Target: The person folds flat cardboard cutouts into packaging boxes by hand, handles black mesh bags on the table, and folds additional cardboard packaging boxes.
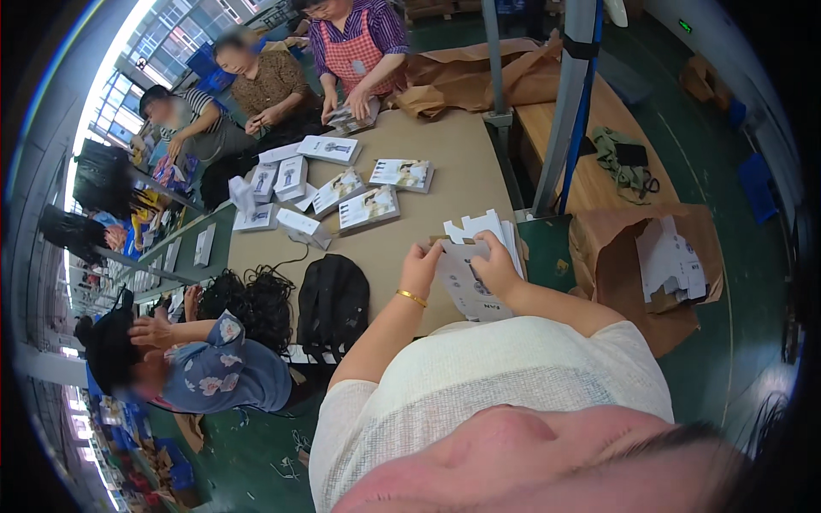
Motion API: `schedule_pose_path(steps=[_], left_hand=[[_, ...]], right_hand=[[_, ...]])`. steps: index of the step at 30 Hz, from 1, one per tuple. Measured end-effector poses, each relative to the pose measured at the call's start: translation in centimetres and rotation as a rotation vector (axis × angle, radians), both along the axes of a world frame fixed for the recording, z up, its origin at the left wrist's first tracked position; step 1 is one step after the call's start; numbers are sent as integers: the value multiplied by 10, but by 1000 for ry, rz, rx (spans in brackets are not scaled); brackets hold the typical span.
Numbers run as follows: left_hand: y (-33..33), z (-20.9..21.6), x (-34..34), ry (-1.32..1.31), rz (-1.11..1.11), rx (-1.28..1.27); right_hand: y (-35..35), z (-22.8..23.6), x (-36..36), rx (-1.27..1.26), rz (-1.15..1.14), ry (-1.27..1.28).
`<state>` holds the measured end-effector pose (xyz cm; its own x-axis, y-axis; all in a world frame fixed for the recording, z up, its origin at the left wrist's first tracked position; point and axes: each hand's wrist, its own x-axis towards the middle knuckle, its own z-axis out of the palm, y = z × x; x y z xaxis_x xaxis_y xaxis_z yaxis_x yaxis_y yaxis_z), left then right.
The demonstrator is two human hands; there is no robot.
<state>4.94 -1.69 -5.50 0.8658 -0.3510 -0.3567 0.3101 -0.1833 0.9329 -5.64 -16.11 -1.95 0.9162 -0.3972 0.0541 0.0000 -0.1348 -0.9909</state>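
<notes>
White carton [466, 286] at the table's [443, 141] near right corner is gripped by left hand [419, 268] and right hand [499, 268]; bag [333, 299] at near edge.

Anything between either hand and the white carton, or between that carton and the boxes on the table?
Nothing visible separates the left hand or right hand from the white carton; both hold it. Toward the boxes, only the left hand, at the carton's edge, intervenes.

Bright daylight and white glare from multi-paned glass windows [177, 34] at upper left, fisheye-bent edges, dark corners
</notes>
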Motion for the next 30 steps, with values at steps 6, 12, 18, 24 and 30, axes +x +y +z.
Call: schedule_pose_path(steps=[6,12,18,24,30], left_hand=[[7,19,-16,-80,-62,-368],[-11,16,-39,-92,28,-544],[2,9,-52,-1085,-284,54],[21,18,-45,-1064,-444,61],[25,38,-48,-1043,-398,-132]], right_hand=[[4,-1,-3,452,109,-144],[1,-9,1,326,-122,-104],[-4,2,-4,319,4,-92],[-35,4,-5,717,400,177],[-37,50,-10,83,651,242]])
